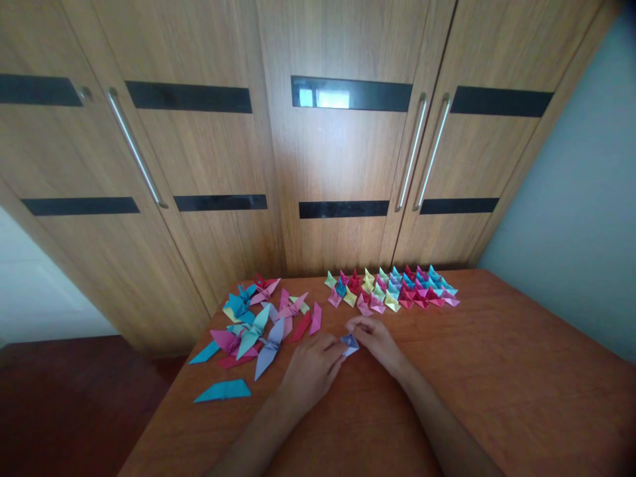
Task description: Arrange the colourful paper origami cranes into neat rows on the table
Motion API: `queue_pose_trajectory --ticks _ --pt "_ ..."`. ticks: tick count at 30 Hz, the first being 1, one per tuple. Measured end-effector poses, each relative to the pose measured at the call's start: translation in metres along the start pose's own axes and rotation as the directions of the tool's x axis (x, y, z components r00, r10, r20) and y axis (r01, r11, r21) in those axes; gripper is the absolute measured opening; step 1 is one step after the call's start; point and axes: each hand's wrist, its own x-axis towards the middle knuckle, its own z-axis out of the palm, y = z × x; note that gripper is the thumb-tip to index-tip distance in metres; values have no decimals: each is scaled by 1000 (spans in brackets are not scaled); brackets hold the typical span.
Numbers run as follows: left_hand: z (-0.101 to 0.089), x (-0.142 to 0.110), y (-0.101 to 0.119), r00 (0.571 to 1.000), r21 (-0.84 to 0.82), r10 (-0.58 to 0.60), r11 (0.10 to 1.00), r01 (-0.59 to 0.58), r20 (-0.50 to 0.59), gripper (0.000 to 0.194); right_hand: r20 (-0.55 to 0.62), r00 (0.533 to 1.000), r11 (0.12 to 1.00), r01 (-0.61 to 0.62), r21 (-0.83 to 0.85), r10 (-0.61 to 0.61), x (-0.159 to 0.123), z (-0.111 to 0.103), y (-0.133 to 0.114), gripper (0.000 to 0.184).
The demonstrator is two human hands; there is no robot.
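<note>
A small lavender origami piece [350, 346] sits between my two hands over the middle of the table. My left hand [314, 366] pinches its left side with thumb and fingers. At its upper right, the bent fingers of my right hand [376, 339] are closed on the piece's edge. The fingertips cover part of its folds. Left of my left hand lies a loose pile of folded paper units, among them a lavender one [271, 348], a mint one [254, 332] and a pink one [293, 308].
Rows of small pointed origami pieces [392, 291] in many colours stand along the table's back edge. A flat blue folded strip [223, 391] lies near the left edge of the wooden table [497, 391]. Behind rises a wooden wardrobe [338, 159] with metal handles.
</note>
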Motion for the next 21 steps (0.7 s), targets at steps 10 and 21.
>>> queue_pose_trajectory --ticks 10,21 --pt "10 -5 -1 998 -207 -65 977 59 -21 20 51 997 996 -55 -77 59 1 1 12 20" --pt "6 27 -11 993 -45 -119 992 118 -14 20 -213 975 886 -44 -462 -63 3 -12 10 28"
